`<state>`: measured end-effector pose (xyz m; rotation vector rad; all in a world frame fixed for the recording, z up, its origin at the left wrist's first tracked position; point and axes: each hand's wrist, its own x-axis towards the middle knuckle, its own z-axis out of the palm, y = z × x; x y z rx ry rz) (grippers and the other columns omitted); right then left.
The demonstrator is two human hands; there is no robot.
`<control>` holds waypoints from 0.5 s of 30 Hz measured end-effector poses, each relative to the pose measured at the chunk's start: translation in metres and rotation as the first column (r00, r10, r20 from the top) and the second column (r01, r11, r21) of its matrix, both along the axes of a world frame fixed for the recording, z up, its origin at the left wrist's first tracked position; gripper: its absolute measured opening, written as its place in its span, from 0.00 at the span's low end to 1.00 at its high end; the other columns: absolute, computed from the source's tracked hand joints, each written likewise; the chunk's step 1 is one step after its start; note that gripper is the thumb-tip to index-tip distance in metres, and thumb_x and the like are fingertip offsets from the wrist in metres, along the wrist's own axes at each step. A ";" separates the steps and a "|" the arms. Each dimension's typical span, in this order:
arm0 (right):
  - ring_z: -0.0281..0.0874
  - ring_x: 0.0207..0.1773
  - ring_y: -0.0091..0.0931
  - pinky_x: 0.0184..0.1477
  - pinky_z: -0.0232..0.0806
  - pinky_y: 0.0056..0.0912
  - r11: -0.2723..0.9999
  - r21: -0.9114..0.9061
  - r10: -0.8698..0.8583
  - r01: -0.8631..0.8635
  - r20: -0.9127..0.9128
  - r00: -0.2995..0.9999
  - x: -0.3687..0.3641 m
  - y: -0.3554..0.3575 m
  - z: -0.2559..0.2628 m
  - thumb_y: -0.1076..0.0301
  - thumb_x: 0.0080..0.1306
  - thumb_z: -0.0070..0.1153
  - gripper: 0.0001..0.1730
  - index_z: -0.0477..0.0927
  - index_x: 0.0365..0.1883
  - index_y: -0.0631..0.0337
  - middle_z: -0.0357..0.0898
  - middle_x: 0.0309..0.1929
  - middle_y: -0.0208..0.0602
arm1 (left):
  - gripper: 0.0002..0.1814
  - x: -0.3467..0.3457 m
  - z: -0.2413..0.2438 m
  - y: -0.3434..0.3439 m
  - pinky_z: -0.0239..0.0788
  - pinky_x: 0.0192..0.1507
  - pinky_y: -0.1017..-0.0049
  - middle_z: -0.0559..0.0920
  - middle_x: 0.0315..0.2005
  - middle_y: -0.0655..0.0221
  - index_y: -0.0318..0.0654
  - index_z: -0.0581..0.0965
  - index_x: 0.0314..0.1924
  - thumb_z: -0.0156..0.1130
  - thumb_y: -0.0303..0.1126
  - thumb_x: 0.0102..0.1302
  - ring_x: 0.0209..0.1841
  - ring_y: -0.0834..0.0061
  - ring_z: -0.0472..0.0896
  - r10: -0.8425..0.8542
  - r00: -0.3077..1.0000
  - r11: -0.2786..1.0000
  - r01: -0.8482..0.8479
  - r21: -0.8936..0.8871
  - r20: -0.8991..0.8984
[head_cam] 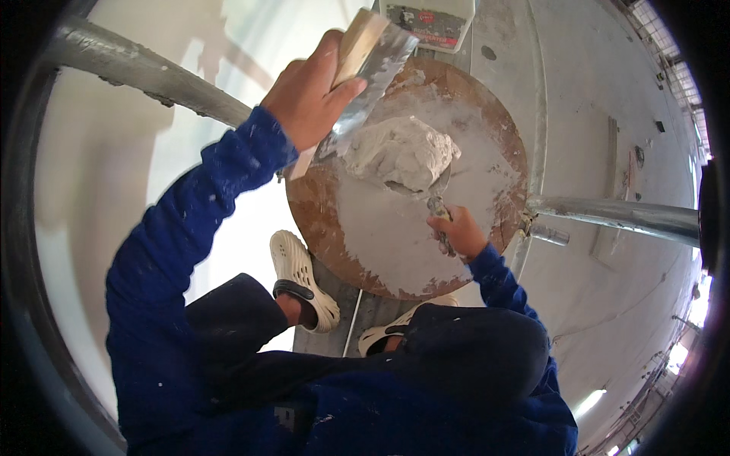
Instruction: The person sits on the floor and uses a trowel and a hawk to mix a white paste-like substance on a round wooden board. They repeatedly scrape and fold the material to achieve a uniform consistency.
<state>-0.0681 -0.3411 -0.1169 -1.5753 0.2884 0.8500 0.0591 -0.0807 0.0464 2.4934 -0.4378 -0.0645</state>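
Observation:
My left hand [311,94] grips the wooden handle [360,45] of a wide metal plastering blade [379,71], held at a tilt over the left edge of a round board [319,228]. A large lump of pale, wet plaster or putty [399,151] is heaped on the board, just right of the blade. My right hand [463,231] holds a small trowel by its smeared handle [439,211]. The trowel's metal blade [442,181] lies against the lump's lower right side, partly covered by it. A thin pale layer coats much of the board.
A white plastic container [465,23] with a label stands beyond the board. Metal scaffold tubes run at the left [159,71] and right [616,214]. My feet in cream clogs [302,273] rest on metal planks [336,282] near the board. A large grey surface [599,285] extends at the right.

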 end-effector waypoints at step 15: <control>0.69 0.14 0.23 0.14 0.61 0.24 0.998 -0.069 -0.005 -0.003 -0.121 0.993 0.069 0.013 0.149 0.64 0.61 0.55 0.12 0.72 0.34 0.65 0.74 0.23 0.37 | 0.22 0.010 0.027 -0.025 0.71 0.34 0.59 0.78 0.25 0.45 0.29 0.61 0.52 0.54 0.33 0.63 0.32 0.46 0.78 -0.389 0.918 0.921 0.389 0.010 0.081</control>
